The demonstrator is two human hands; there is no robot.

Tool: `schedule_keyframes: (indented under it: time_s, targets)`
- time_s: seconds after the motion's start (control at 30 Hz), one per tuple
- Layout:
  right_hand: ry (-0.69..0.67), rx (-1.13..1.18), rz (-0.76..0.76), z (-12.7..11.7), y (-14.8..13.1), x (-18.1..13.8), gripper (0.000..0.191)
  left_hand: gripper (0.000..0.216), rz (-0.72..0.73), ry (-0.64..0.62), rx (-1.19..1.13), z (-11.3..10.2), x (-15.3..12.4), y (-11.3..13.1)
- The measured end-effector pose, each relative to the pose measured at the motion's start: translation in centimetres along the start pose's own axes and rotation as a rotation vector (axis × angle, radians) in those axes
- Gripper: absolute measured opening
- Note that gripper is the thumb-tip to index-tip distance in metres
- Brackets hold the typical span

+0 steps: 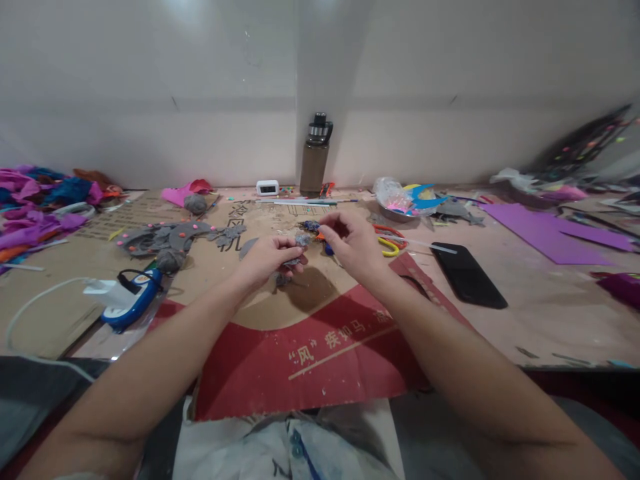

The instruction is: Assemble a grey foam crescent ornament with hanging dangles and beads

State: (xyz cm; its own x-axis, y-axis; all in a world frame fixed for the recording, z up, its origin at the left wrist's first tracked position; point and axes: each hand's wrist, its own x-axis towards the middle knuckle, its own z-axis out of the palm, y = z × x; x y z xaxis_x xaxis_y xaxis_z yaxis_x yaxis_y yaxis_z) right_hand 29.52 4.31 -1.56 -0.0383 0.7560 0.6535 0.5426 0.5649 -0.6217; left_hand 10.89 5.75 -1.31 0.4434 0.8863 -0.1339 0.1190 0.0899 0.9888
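My left hand [273, 261] pinches a small ragged grey piece [302, 240] between thumb and fingers, above the cardboard. Its material looks like felt or fuzzy cloth, but I cannot be sure. Just to the right, apart from that piece, my right hand [356, 243] is raised with thumb and fingertips drawn together; whatever they hold, if anything, is too small to make out. A dark grey scrap [283, 280] lies under my left hand. Behind the right fingers is a dark bluish clump [311, 226]. Scissors with red and yellow handles [390, 247] lie beside my right wrist.
Red and brown cardboard [310, 360] covers the table before me. Left are grey pieces with pink dots [165, 237], a grey yarn ball [170, 261] and a blue power strip [133, 303]. A phone [469, 275], foil bowl [397, 212] and purple sheets [540, 233] lie right. A bottle [314, 163] stands behind.
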Motion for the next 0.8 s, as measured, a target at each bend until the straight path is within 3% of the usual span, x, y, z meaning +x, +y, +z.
schedule_keyframes:
  time_s: [0.1,0.23,0.8]
  targets:
    - [-0.155,-0.076,-0.08,0.3,-1.1,-0.3,0.016,0.025,0.043,0.006,0.052,0.0,-0.1,0.1]
    - [-0.243,-0.122,-0.071,0.6,-1.4,-0.4,0.015,0.025,0.084,-0.004,0.13,0.3,-0.2,0.2]
    - [-0.238,-0.007,0.149,0.7,-1.5,-0.3,0.021,0.026,0.084,-0.022,0.13,0.4,-0.3,0.3]
